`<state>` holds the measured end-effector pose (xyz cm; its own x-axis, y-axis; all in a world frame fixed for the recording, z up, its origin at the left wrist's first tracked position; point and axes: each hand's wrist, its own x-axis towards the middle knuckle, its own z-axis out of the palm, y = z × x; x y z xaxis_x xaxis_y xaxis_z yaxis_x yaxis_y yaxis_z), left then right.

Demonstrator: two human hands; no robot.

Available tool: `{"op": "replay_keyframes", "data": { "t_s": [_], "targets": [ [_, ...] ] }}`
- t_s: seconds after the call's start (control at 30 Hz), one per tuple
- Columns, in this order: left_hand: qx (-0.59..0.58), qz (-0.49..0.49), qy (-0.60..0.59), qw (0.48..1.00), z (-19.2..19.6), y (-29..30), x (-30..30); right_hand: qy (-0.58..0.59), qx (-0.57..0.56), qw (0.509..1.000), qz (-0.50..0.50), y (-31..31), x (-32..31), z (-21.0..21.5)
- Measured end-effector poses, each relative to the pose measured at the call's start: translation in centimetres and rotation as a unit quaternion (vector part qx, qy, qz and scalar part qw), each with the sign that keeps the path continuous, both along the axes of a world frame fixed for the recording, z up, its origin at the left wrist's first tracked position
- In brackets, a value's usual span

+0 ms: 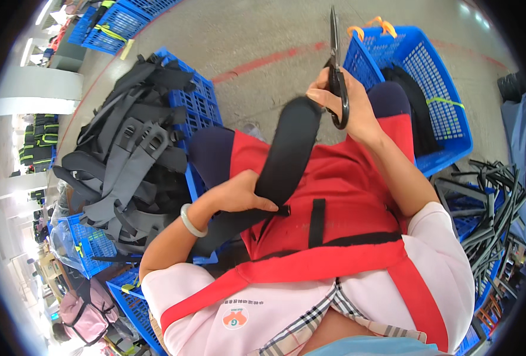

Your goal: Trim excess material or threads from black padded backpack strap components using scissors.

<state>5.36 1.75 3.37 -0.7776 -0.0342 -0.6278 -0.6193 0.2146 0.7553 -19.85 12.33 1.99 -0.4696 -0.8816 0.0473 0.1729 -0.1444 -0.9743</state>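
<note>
A black padded strap (pixel 291 145), like a backpack shoulder strap, stretches across my lap between both hands. My left hand (pixel 242 193) is closed around its lower part, thumb on top, near a small black buckle or webbing end (pixel 283 210). My right hand (pixel 355 113) holds black-handled scissors (pixel 338 83), their blades pointing up and away from me. Its thumb and a finger are at the strap's far end, apparently pinching it. The blades look closed and are not on the strap. A red apron (pixel 352 172) covers my lap beneath the strap.
At left, grey and black straps (pixel 126 148) are heaped over a blue crate (pixel 195 89). Another blue crate (pixel 456 127) at right holds dark pieces. Thin dark strips (pixel 482 207) lie piled at lower right. A pink backpack (pixel 88 314) sits at lower left.
</note>
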Motion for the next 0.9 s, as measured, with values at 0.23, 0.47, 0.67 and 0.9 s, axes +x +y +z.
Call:
{"op": "replay_keyframes", "data": {
  "t_s": [0.23,0.47,0.67,0.9],
  "targets": [
    [-0.090,0.014,0.016,0.996,-1.2,0.3,-0.1,-0.008,0.026,0.998,0.064,0.5,0.7,-2.5],
    [-0.023,0.115,0.028,0.993,-4.0,0.4,2.0,0.100,0.038,0.993,0.045,2.2,1.1,-3.1],
    [-0.066,0.153,0.201,0.965,-0.9,0.9,-2.7,0.064,0.046,0.991,0.105,1.7,2.4,-2.1],
    [0.161,0.325,0.240,0.900,-2.3,0.1,-4.6,0.195,0.163,0.965,0.064,1.6,2.8,-0.4]
  ]
}}
